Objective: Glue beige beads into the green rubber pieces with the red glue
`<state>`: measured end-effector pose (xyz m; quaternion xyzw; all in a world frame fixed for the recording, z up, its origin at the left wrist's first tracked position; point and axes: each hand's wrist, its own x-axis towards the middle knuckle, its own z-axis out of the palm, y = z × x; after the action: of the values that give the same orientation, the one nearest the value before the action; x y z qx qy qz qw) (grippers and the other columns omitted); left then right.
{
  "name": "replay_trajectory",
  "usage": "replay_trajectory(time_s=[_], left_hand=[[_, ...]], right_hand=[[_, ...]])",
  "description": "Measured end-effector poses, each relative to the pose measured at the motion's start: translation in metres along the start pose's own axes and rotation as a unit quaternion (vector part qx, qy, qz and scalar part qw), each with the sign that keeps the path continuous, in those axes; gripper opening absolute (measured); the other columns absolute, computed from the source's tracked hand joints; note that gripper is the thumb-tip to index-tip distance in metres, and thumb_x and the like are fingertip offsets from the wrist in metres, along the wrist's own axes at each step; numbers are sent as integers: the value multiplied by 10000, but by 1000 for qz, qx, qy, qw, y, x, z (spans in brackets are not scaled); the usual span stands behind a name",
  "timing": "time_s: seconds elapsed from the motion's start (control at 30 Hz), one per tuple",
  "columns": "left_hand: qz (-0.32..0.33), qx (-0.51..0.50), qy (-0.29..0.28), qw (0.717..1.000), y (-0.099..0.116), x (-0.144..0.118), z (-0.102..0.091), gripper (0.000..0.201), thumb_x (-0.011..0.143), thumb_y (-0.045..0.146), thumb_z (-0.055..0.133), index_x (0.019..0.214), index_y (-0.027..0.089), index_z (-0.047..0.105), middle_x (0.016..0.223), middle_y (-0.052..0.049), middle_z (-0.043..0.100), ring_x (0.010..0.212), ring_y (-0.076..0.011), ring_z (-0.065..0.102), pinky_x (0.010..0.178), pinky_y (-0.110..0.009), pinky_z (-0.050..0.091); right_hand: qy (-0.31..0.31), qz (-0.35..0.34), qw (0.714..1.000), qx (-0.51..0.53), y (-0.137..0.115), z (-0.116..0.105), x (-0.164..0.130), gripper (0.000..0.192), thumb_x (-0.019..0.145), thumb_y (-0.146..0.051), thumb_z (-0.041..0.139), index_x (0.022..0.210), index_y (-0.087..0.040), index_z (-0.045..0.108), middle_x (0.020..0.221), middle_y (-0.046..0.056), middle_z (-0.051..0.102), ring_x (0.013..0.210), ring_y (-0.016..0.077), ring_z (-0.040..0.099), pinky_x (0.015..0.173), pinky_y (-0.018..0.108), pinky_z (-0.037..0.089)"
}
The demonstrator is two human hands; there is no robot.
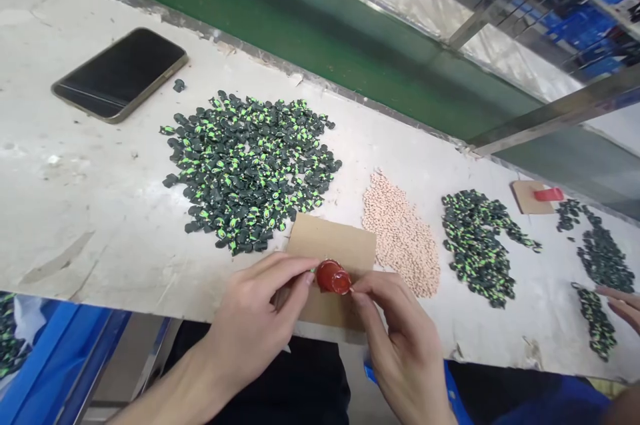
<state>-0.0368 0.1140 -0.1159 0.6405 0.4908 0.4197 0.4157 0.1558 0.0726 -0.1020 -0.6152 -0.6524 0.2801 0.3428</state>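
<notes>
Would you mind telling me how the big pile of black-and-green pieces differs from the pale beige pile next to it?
The black-and-green pile is broader and roughly round; the beige pile is narrower and elongated. The black-and-green pieces are larger, dark with bright green marks; the beige pieces are tiny and plain. The black-and-green pile lies left of the cardboard sheet, the beige pile right of it. Both lie loose on the white worktable.

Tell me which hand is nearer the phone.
Left. The left hand is below and right of the phone; the right hand lies farther right, past the red piece.
</notes>
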Motion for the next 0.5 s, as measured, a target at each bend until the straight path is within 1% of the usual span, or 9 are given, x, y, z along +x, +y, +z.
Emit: replay_trajectory(time_s=[0.23, 0.33, 0.37, 0.43, 0.5], left_hand=[[12, -14, 3, 1000, -2, 0, -1, 236, 916, 45, 621, 1008, 177, 794, 911, -32, 815, 783, -140, 764, 753, -195, 614], [8, -39, 15, 999, 4, 0, -3, 252, 900, 51, 643, 1001, 207, 813, 913, -31, 819, 787, -151, 770, 740, -206, 632], [-8, -56, 24, 998, 7, 0, -4, 251, 886, 62, 667, 1007, 221, 818, 914, -24, 824, 781, -150, 775, 728, -198, 637], [-67, -112, 34, 991, 16, 0, -4, 232, 841, 88, 717, 973, 248, 821, 849, 5, 832, 707, -135, 778, 658, -157, 633], [-137, -189, 12, 972, 26, 1, -3, 190, 801, 107, 742, 890, 256, 819, 697, 38, 810, 576, -113, 755, 562, -111, 605]], right_hand=[[-9, 1, 1000, -7, -1, 0, 0, 184, 972, -100, 593, 963, -257, 689, 946, 51, 707, 869, 205, 687, 751, 300, 561], [23, 37, 998, 36, -5, -2, -1, 151, 977, -147, 612, 928, -258, 702, 892, 47, 698, 820, 202, 671, 710, 291, 564], [35, 58, 996, 61, -6, -4, -2, 140, 982, -171, 620, 918, -262, 705, 872, 42, 691, 799, 197, 663, 691, 283, 566], [41, 97, 987, 119, -11, -8, -3, 123, 991, -221, 633, 910, -274, 709, 848, 28, 682, 772, 181, 654, 681, 266, 576], [21, 124, 975, 184, -15, -13, -4, 112, 994, -263, 649, 901, -280, 709, 839, 16, 684, 779, 169, 663, 712, 259, 593]])
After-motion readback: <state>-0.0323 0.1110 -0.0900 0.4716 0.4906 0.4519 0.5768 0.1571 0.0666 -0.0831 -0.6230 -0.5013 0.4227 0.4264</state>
